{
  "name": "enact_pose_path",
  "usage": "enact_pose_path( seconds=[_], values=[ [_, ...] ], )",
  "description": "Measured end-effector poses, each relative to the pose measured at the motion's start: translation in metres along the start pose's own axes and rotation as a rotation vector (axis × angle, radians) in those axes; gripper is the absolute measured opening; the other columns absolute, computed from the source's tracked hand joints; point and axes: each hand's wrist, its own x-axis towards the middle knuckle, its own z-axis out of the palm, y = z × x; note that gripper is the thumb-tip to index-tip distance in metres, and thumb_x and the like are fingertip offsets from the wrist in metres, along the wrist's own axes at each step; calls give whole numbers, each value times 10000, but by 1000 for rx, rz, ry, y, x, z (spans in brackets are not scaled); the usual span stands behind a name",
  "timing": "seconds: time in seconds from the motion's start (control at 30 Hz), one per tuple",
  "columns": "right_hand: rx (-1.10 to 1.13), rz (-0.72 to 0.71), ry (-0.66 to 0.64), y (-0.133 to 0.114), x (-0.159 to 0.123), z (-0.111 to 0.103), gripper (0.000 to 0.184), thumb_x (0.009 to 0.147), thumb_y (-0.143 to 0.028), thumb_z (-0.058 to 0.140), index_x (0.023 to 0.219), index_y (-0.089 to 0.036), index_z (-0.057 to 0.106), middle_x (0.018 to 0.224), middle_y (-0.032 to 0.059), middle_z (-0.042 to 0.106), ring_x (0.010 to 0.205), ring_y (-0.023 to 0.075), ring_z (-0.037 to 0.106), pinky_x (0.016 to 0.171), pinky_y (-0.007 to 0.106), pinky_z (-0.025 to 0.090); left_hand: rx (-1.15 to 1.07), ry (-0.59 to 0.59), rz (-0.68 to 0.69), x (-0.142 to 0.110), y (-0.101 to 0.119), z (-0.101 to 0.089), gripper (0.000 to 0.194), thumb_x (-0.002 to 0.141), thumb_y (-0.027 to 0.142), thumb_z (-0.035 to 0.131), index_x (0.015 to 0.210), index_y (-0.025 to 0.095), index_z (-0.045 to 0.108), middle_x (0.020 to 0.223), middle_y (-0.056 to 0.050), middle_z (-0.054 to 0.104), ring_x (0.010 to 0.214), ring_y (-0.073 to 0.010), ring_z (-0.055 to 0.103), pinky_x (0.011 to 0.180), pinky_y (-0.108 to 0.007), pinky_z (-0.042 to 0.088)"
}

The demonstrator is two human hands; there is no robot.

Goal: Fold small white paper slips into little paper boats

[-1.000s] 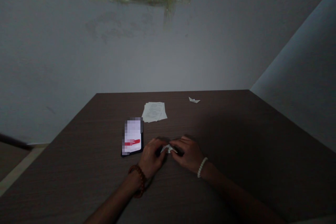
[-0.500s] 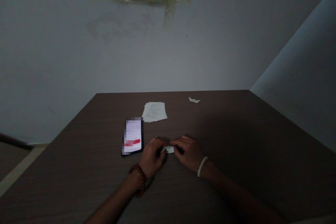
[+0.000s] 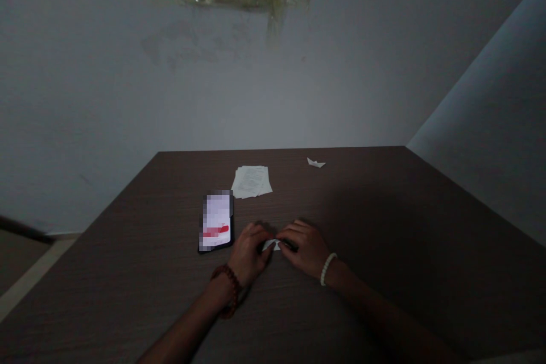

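Note:
A small folded piece of white paper (image 3: 272, 245) lies low on the table between my hands, its edges partly covered by fingers. My left hand (image 3: 251, 253), with a dark red bead bracelet at the wrist, pinches its left side between thumb and fingers. From the right, my right hand (image 3: 307, 246), wearing a pale bead bracelet, closes thumb and fingertips on the paper's other side. The fingertips of both hands nearly meet at its top edge.
A lit phone (image 3: 216, 222) lies left of my hands. Behind it sits a stack of printed paper sheets (image 3: 251, 181). A small folded paper boat (image 3: 316, 163) rests near the back of the brown table (image 3: 140, 210). The wall (image 3: 273, 91) stands behind.
My fingertips have drawn closer together over the paper, and less of it shows now. My right thumb has moved in onto its right side. The other things stay put.

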Motion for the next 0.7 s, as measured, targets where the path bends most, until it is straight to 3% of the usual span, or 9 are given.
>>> enact_pose_path(
  seconds=[0.37, 0.7],
  values=[
    [-91, -2, -53, 5, -2, 2, 73, 843, -175, 601, 834, -193, 672, 819, 30, 655, 799, 170, 531, 730, 294, 423, 115, -59, 145, -3, 0, -12, 190, 841, 129, 509, 940, 161, 668, 879, -77, 612, 877, -227, 498, 782, -374, 457],
    [-178, -142, -95, 10, -3, -5, 121, 879, -222, 588, 810, -203, 686, 816, 27, 614, 785, 159, 492, 690, 278, 399, 307, -90, 328, -5, -12, -14, 212, 916, 204, 473, 983, 173, 671, 865, -78, 588, 822, -206, 501, 722, -343, 465]
  ],
)
